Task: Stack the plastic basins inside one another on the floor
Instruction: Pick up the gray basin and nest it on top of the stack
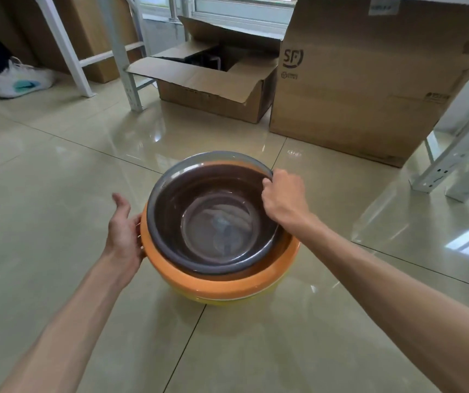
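Head view: right hand (283, 194) pinches the rim of the grey basin (199, 269) — tilted inside the orange basin (227, 287) on the floor (57, 194) — left hand (124, 231), fingers spread, presses the orange rim.

Smoky grey basin (199, 268) nests in orange basin (222, 285), above yellow basin (213, 302).

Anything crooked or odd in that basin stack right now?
Yes: the grey basin sits tilted in the orange basin, its far rim raised where the right hand grips it. The left hand steadies the orange one.
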